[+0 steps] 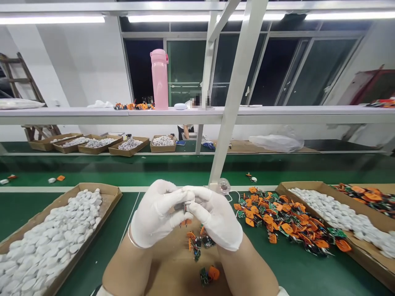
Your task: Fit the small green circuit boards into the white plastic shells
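Both my hands wear white gloves and meet in front of me above a sheet of brown cardboard (173,271). My left hand (156,216) is closed, thumb and fingertips pinched together. Against it my right hand (214,216) is closed too, its fingertips touching those of the left. A small dark and metallic piece (185,207) shows between the fingertips; the gloves hide most of it, so its kind is unclear. Just below the hands lie several small green circuit boards with orange parts (195,246). Nearer me sits another board with an orange piece (210,274).
At left stands a cardboard tray of white round caps (55,234). Right of my hands is a heap of orange-and-green board assemblies (284,218), beside another tray of white caps (342,213). A white post (230,98) rises ahead. A pink bottle (159,80) stands on the shelf; a person (186,129) is beyond.
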A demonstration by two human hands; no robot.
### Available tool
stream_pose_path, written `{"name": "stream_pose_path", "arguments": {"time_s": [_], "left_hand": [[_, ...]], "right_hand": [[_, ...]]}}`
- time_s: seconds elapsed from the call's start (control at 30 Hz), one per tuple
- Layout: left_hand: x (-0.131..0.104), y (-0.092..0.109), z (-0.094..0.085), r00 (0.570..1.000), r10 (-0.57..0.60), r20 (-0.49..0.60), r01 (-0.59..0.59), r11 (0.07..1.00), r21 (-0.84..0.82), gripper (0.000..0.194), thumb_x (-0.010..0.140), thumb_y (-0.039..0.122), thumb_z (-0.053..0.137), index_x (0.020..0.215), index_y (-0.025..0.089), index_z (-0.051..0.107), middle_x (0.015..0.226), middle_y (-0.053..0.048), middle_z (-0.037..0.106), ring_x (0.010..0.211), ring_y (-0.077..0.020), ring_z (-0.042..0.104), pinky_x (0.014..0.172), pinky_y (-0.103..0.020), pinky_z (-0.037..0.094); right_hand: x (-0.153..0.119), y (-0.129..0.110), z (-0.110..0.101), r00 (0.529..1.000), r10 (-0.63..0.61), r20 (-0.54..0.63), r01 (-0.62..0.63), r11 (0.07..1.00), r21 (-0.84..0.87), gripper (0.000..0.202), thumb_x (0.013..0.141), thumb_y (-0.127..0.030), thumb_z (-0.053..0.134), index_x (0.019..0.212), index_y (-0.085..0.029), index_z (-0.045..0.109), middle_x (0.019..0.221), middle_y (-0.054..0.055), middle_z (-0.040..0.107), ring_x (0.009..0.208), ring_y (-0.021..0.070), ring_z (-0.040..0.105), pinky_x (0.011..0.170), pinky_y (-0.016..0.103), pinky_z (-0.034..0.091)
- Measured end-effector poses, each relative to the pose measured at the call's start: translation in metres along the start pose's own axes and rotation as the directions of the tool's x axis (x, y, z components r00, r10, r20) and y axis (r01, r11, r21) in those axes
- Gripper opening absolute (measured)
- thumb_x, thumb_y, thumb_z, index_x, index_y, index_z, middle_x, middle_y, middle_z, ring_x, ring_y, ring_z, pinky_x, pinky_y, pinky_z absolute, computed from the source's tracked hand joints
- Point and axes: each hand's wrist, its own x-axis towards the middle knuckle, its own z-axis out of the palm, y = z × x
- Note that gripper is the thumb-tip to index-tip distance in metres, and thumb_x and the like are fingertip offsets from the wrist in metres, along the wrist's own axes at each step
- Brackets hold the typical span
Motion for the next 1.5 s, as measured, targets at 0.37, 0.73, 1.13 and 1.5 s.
{"name": "stream_pose_path", "arguments": {"time_s": [0.37, 0.73, 1.13, 1.5], "left_hand": [[-0.008, 0.01, 0.024, 0.95, -0.308, -0.044, 0.247, 0.832, -0.498, 0.019, 0.088, 0.024, 0.067, 0.106, 0.017, 0.063, 0.088, -0.011, 0.074, 0.076, -0.0213, 0.074, 0.059, -0.031, 0.063], [-0.005, -0.003, 0.014, 0.992, 0.028, -0.126, -0.018, 0.997, 0.081, 0.052, 0.072, 0.018, 0.075, 0.12, 0.03, 0.057, 0.138, -0.007, 0.057, 0.117, -0.029, 0.059, 0.102, -0.055, 0.045], [0.003, -0.001, -0.001, 0.993, 0.05, 0.111, -0.069, 0.983, 0.173, 0.017, 0.081, 0.024, 0.065, 0.098, 0.024, 0.061, 0.122, -0.008, 0.067, 0.118, -0.0256, 0.055, 0.101, -0.048, 0.045], [0.006, -0.003, -0.005, 0.978, 0.18, 0.105, -0.184, 0.982, 0.036, 0.018, 0.09, 0.041, 0.062, 0.083, 0.025, 0.058, 0.106, -0.006, 0.073, 0.111, -0.0229, 0.057, 0.093, -0.044, 0.044]], "right_hand": [[-0.006, 0.014, -0.002, 0.99, -0.05, -0.132, 0.068, 0.989, 0.134, 0.037, 0.077, -0.039, 0.077, 0.108, -0.022, 0.068, 0.099, 0.008, 0.072, 0.091, 0.0212, 0.067, 0.078, 0.034, 0.056], [0.003, 0.011, -0.003, 0.998, 0.017, -0.064, 0.001, 0.961, 0.276, 0.031, 0.069, -0.024, 0.077, 0.099, -0.018, 0.068, 0.077, 0.003, 0.066, 0.074, 0.0162, 0.061, 0.074, 0.032, 0.052], [0.007, 0.002, -0.008, 0.998, 0.02, 0.057, -0.005, 0.968, -0.249, 0.003, 0.071, -0.018, 0.064, 0.071, -0.017, 0.062, 0.071, 0.0, 0.061, 0.069, 0.0139, 0.054, 0.068, 0.028, 0.046], [0.009, 0.011, -0.002, 0.973, 0.128, 0.194, -0.117, 0.991, -0.068, 0.015, 0.067, -0.022, 0.075, 0.08, -0.016, 0.069, 0.079, 0.002, 0.068, 0.076, 0.0189, 0.06, 0.072, 0.034, 0.051]]}}
